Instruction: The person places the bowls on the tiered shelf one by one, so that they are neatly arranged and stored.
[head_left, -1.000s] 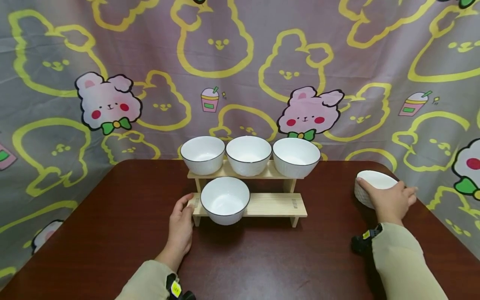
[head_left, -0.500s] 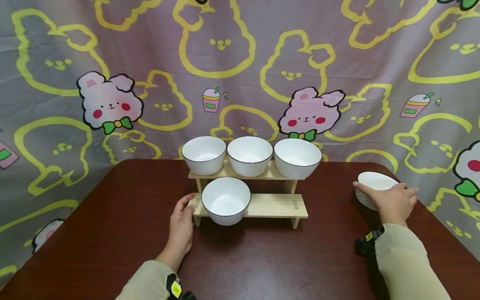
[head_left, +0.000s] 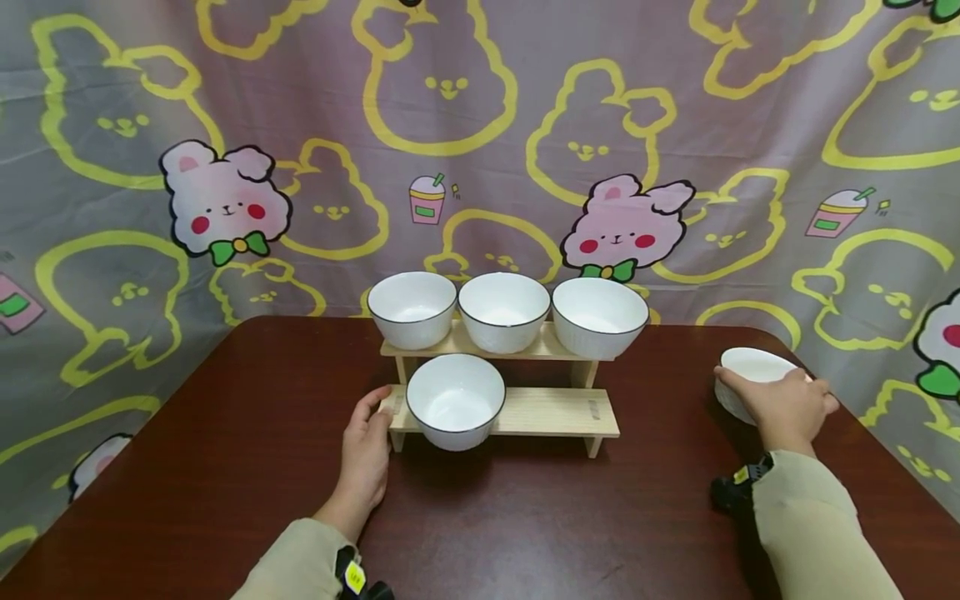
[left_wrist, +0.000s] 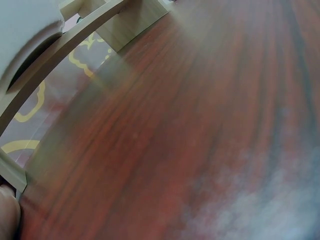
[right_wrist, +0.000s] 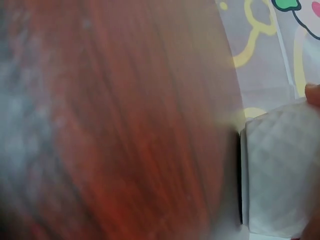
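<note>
In the head view, my right hand (head_left: 791,408) spans a white bowl (head_left: 753,365) at the table's right side, thumb at its near left rim and fingers over the far right. The right wrist view shows that bowl's quilted outer wall (right_wrist: 280,172) and a fingertip (right_wrist: 313,94). My left hand (head_left: 365,454) grips the left end of a two-tier wooden stand (head_left: 551,411). One white bowl with a dark rim (head_left: 456,400) sits on the lower tier's left part. Three similar bowls line the upper tier: left (head_left: 412,308), middle (head_left: 504,310) and right (head_left: 600,315).
The stand is on a dark red-brown wooden table (head_left: 525,525). A patterned curtain (head_left: 480,167) hangs right behind the table's back edge. Part of the stand's edge (left_wrist: 55,55) crosses the upper left of the left wrist view.
The head view has shifted slightly. My right thumb, a little raised half a second ago, is down at the bowl's rim. My left hand stays at the stand's end.
</note>
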